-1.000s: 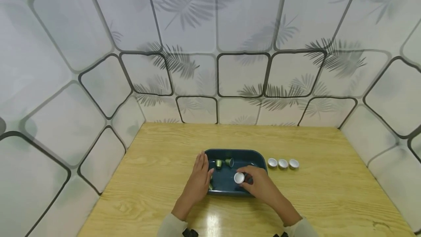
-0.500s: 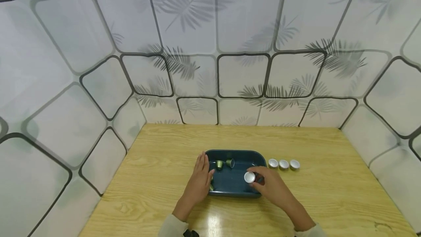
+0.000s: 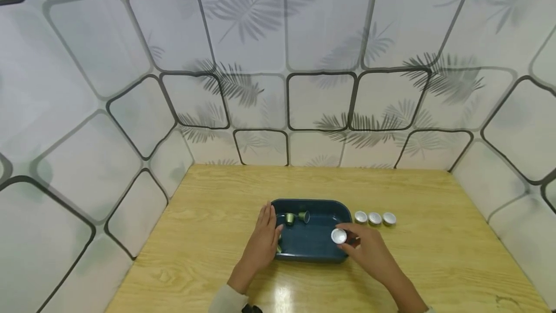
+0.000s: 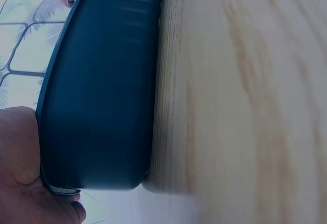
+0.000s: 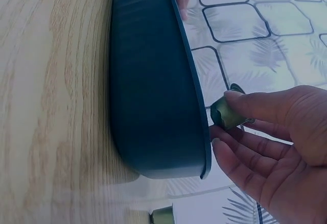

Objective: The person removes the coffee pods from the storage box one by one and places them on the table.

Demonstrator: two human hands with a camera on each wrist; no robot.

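My right hand [image 3: 369,250] pinches a green coffee capsule [image 5: 229,113] between thumb and fingertips, with its pale lid [image 3: 339,236] facing up in the head view. It is above the right end of a dark blue tray [image 3: 306,240]. My left hand [image 3: 259,240] rests on the tray's left rim, fingers straight and thumb toward the inside. Two green capsules lie in the tray, one [image 3: 289,219] beside the other [image 3: 305,217], near the back left. Another green piece [image 3: 279,248] shows by the left thumb, mostly hidden by the hand.
Three capsules stand in a row, pale lids up, just right of the tray: one [image 3: 360,217], a middle one [image 3: 374,219] and an outer one [image 3: 389,219]. The wooden table [image 3: 226,192] is bounded by patterned walls [image 3: 321,100] at the back and sides.
My right hand has moved to the right with the capsule, from over the tray's middle to its right end. My left hand has stayed on the left rim.
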